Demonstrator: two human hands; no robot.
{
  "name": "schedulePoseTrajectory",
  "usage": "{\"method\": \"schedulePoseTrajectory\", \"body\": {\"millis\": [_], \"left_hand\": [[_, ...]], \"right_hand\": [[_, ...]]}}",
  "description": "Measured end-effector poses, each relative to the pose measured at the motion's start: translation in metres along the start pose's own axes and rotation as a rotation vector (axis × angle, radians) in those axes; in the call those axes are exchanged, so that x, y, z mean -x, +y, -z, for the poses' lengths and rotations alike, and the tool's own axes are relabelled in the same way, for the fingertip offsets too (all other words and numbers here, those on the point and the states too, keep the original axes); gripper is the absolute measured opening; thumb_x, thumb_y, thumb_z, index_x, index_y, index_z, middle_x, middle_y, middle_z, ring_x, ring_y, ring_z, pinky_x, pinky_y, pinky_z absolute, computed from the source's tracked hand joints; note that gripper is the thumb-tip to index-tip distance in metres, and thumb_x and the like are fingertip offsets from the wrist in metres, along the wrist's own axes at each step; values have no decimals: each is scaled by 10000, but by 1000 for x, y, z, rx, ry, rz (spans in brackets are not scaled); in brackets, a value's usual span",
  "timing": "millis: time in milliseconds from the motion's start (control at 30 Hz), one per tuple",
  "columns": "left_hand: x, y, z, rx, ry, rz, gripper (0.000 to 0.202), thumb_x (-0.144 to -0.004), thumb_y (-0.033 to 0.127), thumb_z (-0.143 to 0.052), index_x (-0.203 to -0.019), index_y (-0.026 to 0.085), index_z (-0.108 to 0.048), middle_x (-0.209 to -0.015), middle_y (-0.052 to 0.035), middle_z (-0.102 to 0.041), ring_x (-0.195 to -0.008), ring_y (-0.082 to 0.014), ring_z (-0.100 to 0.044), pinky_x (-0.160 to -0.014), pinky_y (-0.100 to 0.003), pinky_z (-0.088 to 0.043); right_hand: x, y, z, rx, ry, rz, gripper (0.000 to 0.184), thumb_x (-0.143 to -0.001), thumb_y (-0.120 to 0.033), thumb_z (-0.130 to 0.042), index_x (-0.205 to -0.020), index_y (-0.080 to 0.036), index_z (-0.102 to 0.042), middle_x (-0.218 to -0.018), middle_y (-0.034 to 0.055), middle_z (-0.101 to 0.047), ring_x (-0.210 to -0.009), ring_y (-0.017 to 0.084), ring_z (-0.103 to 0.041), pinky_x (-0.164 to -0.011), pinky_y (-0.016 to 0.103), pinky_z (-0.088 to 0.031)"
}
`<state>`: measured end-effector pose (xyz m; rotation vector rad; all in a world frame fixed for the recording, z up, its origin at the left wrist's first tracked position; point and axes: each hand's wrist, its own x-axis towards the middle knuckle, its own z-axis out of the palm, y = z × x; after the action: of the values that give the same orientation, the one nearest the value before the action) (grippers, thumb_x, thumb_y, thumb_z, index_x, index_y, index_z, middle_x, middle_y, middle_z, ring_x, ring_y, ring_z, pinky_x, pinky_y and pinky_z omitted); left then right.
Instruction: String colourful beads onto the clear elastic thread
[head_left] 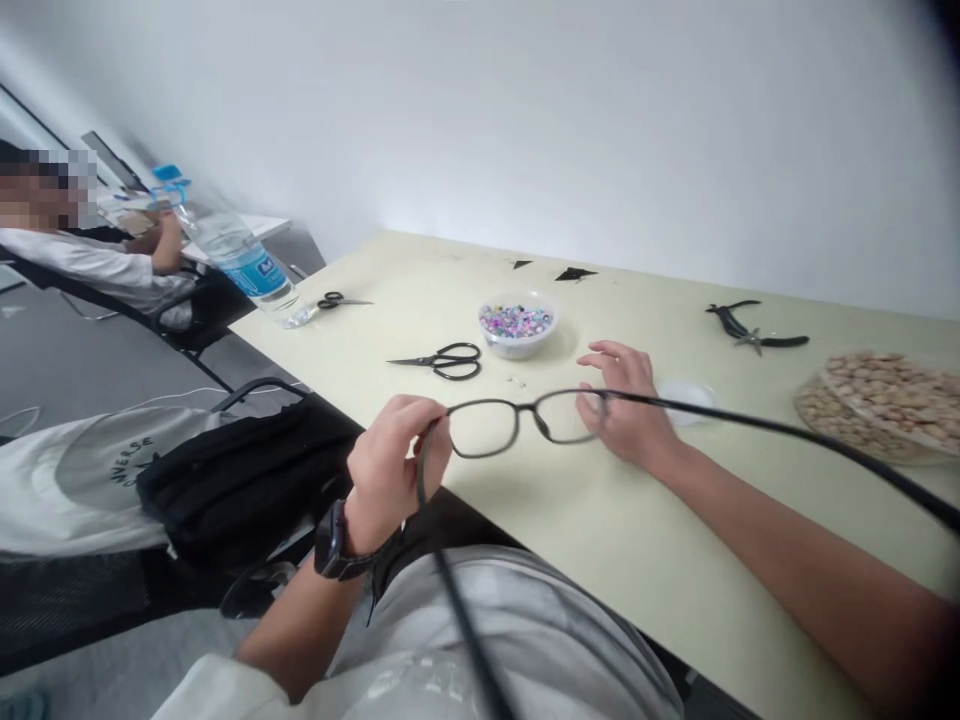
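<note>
**Both hands hold a pair of glasses above the table edge**

The left hand (394, 470), a dark watch (334, 545) on its wrist, is closed around the left hinge of a pair of black-framed glasses (517, 420), fingers curled tight on the frame corner. The right hand (626, 405) pinches the opposite corner, thumb and forefinger on the frame, the other fingers spread loosely above the table (600, 520). The glasses hang between the two hands, lenses facing away, just over the near edge of the table; their temple arms run back towards the camera, blurred from closeness.

Beyond the hands stand a clear bowl of coloured beads (516, 325) and, to its left, black scissors (442, 361) lying flat. A second, smaller pair of scissors (337, 300) lies farther left beside a tipped water bottle (240, 255). Near the right hand rests what looks like a small clear lid (686, 395), though it is faint. Black pliers (754, 335) lie at the far right, and a tray of pale nuts (885, 400) sits at the right edge. A black bag (240, 480) rests on a chair at left. Another person's sleeve (97, 265) shows in the background.
</note>
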<state>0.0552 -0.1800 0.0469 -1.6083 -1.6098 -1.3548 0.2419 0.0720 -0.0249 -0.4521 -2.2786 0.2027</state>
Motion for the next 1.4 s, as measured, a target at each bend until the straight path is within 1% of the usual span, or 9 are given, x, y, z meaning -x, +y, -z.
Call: {"method": "schedulePoseTrajectory", "body": {"millis": [33,100,267,433,600,733,900,1067,1400], "left_hand": [[0,-11,-2,-72,15,-41,124,-932,123,-625,-1024,205,-618,-813,-5,-652,-671,-102,-604,-625,-210,-498],[-2,-33,-5,-267,42,-26,72,-931,139,-628,-986,184,-639,-764,-1,-632,-595,-87,-554,-580,-198,-456],[-5,-75,3,-485,194,145,98,-974,264,-605,-982,167,-620,-689,22,-578,-560,-91,-513,-585,-213,-406],[-4,-108,18,-607,52,288,169,-1009,314,-524,-994,163,-598,-704,3,-552,-619,-131,-509,-615,-251,-370],[6,-133,30,-741,-59,316,221,-1037,334,-456,-1049,172,-606,-781,-42,-608,-701,-177,-567,-623,-281,-331],[14,-144,33,-787,-85,326,260,-1050,350,-443,-1091,166,-622,-839,-70,-653,-775,-199,-612,-648,-281,-347],[23,-152,27,-796,-133,362,289,-1045,378,-468,-1111,164,-650,-855,-69,-683,-769,-199,-619,-653,-274,-347],[28,-154,21,-794,-172,376,317,-1048,404,-481,-1120,177,-689,-888,-77,-702,-759,-201,-611,-636,-278,-317],[28,-156,26,-819,-210,368,307,-1039,403,-519,-1075,201,-747,-918,-54,-699,-733,-178,-595,-617,-283,-303]], "right_hand": [[0,1,0,-1,-5,0,323,-918,-211,-563,-1241,-222,-560,-1348,148,-534,-1269,340,-504,-1089,563,-437],[0,1,1,-9,-19,-11,319,-929,-206,-548,-1247,-227,-562,-1346,142,-536,-1262,336,-503,-1093,563,-436],[-1,-2,3,-31,-42,-40,304,-945,-204,-523,-1246,-231,-565,-1345,138,-536,-1250,330,-503,-1071,550,-463],[-1,-2,4,-53,-58,-42,303,-954,-194,-508,-1251,-234,-554,-1352,137,-538,-1267,322,-511,-1080,542,-469],[-1,-1,4,-57,-70,-49,280,-955,-189,-501,-1226,-233,-556,-1353,135,-542,-1266,317,-523,-1079,537,-473],[-1,-1,4,-56,-73,-49,262,-958,-185,-502,-1212,-225,-549,-1349,136,-544,-1258,309,-527,-1083,530,-472],[-1,0,3,-73,-68,-56,235,-950,-173,-502,-1172,-233,-550,-1340,130,-548,-1242,301,-539,-1075,529,-479],[0,0,3,-84,-76,-58,263,-943,-173,-493,-1190,-241,-554,-1340,129,-543,-1243,304,-539,-1075,543,-477],[0,0,4,-85,-101,-62,262,-956,-169,-488,-1203,-236,-543,-1347,125,-541,-1265,293,-536,-1080,518,-483]]}}
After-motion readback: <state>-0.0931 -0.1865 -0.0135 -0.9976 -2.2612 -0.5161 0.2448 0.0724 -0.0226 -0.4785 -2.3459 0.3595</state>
